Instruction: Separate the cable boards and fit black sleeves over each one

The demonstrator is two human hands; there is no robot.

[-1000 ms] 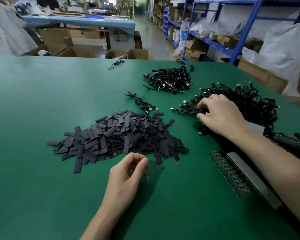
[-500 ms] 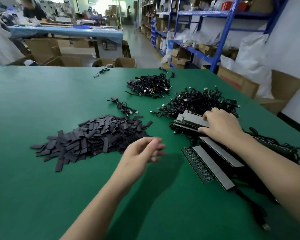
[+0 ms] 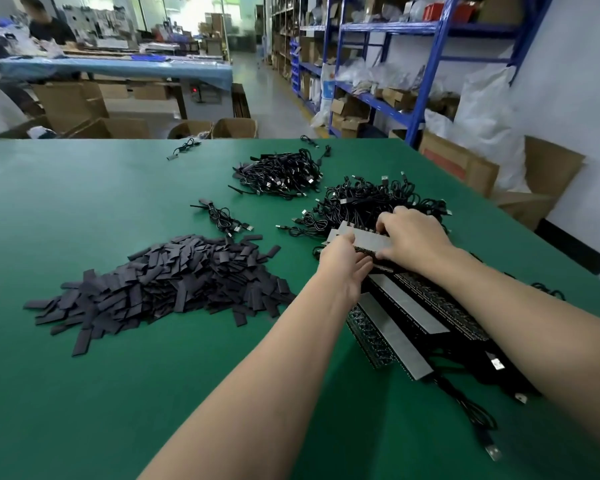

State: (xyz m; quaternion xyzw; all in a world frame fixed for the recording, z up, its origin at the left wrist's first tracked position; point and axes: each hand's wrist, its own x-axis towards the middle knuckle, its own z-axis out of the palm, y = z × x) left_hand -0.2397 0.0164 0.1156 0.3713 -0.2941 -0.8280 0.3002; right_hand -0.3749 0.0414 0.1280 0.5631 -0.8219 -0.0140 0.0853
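A strip of joined cable boards point(image 3: 362, 237), grey on top with a dark edge, lies on the green table right of centre. My left hand point(image 3: 343, 263) grips its near left end. My right hand point(image 3: 413, 237) curls its fingers over the strip's far side. More board strips point(image 3: 406, 306) with grey tape lie below my hands, partly under my right arm. A large heap of flat black sleeves point(image 3: 174, 278) is spread out to the left. A tangle of black cables point(image 3: 364, 199) sits just behind the held strip.
A second cable pile point(image 3: 281, 174) lies farther back, and a small loose cable bundle point(image 3: 222, 216) sits between it and the sleeves. A lone cable point(image 3: 184, 148) rests near the table's far edge. Cardboard boxes and blue shelves point(image 3: 413, 57) stand beyond.
My left hand moved right from the sleeve heap and took hold of the board strip's end. My right hand shifted from the cable tangle onto the strip. The view swung right.
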